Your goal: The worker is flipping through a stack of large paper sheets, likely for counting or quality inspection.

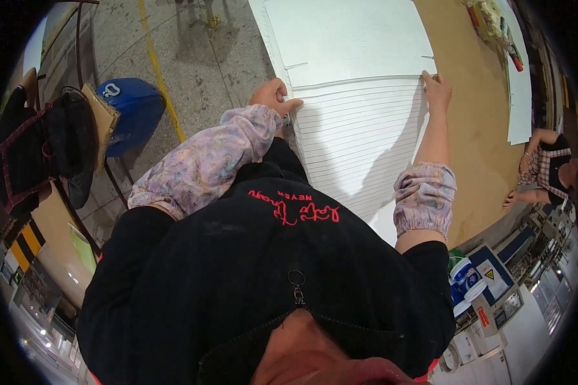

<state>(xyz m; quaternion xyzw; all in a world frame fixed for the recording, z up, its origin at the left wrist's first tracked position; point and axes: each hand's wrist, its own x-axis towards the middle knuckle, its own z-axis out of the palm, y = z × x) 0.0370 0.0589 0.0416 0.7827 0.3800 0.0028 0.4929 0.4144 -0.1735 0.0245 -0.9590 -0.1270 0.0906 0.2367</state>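
Observation:
A stack of large white sheets [359, 135] lies fanned in steps on a brown table [475, 128]. A separate top sheet [347, 38] lies farther away on the stack. My left hand [273, 96] grips the left edge of the stack with thumb on top. My right hand [435, 90] presses flat, fingers extended, on the right edge near the top sheet's corner. Both arms wear floral sleeve covers over a black top.
A co-worker [549, 173] in a checked top sits at the right end of the table. More white sheets [520, 96] lie at the far right. A blue bin [131, 112] and a chair with dark clothing [51, 147] stand on the concrete floor at left.

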